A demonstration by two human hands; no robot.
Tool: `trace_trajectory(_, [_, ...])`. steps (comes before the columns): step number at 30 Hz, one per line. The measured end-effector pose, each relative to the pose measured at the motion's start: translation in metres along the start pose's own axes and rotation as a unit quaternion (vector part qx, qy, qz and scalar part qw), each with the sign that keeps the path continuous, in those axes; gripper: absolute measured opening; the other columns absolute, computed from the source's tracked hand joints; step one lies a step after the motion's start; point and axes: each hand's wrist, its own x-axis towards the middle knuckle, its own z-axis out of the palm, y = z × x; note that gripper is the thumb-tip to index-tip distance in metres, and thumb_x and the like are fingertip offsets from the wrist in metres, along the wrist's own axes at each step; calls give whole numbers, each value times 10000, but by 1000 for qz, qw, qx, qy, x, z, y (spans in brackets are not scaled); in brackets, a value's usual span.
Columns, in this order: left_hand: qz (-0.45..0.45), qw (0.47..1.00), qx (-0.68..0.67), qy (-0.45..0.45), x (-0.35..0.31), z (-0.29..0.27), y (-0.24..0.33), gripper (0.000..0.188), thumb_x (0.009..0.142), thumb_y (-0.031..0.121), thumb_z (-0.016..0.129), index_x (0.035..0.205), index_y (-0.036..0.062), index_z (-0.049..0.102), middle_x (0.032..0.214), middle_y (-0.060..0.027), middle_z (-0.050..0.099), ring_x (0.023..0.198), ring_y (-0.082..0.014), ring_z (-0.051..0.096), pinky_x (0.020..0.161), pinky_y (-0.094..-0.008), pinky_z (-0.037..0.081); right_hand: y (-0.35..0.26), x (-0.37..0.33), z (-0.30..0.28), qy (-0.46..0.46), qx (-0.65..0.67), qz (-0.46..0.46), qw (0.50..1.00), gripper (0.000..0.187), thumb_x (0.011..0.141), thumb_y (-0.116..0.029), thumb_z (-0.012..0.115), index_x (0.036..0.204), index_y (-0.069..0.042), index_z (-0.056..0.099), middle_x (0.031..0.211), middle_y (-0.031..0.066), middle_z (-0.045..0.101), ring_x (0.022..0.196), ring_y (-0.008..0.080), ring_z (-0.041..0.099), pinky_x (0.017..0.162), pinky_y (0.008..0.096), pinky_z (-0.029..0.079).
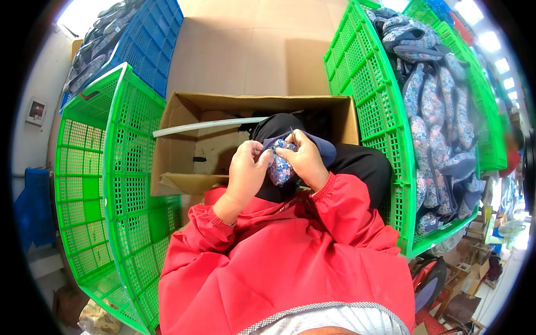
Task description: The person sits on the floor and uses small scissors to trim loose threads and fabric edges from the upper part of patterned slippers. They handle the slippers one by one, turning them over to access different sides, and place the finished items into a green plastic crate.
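A floral cloth piece [281, 169] with a plain navy side is held over my lap, above dark trousers. My left hand [249, 167] pinches its left edge between thumb and forefinger. From the other side my right hand [307, 160] grips the cloth, thumb pressed on the floral face. A thin dark pointed tool [292, 134] sticks up by the right forefinger; its kind is too small to make out. The navy part [324, 149] of the cloth hangs out behind my right hand.
An open cardboard box [340, 117] lies beyond my knees, with a pale tube [209, 126] across it. An upright green crate [134, 184] stands left, below a filled blue crate [148, 44]. At right, a green crate [365, 72] holds several floral cloth pieces [430, 134].
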Motion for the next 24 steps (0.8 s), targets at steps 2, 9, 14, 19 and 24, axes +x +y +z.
trace_trajectory(2, [-121,983,-123,-54,-1,1,-22,163,975,102,674,1052,-22,602,973,-34,656,841,-71,597,761,-252,517,-3,4,-1,-13,59,26,998,230,852,-53,750,906,-19,529,797,54,587,722,116,528,661,301,474])
trace_trajectory(9, [-160,904,-382,-103,-29,4,-5,302,866,129,804,1053,-12,614,945,-36,674,842,-94,613,791,-246,522,-17,8,-7,-21,164,112,980,215,852,-31,751,922,-39,547,830,14,591,731,90,579,656,273,510])
trace_trajectory(14, [-113,954,-271,-63,-44,8,-10,322,818,150,843,980,-5,612,870,-23,663,782,-77,593,722,-244,515,-14,1,0,-3,179,98,979,223,850,-42,762,905,-43,546,810,6,589,720,82,573,641,269,504])
trace_trajectory(19, [-110,957,-269,-10,-52,12,-3,299,820,166,833,911,4,598,796,-9,634,707,-57,541,629,-240,475,-2,-1,10,29,143,66,987,201,887,-43,740,925,-51,543,820,6,588,718,77,575,650,255,507])
trace_trajectory(24, [-82,989,-123,25,-54,-2,17,216,837,77,776,906,26,578,808,8,604,695,-53,523,638,-221,450,3,-9,31,131,26,-55,990,264,888,-102,757,899,-28,504,745,43,557,661,95,535,606,302,477])
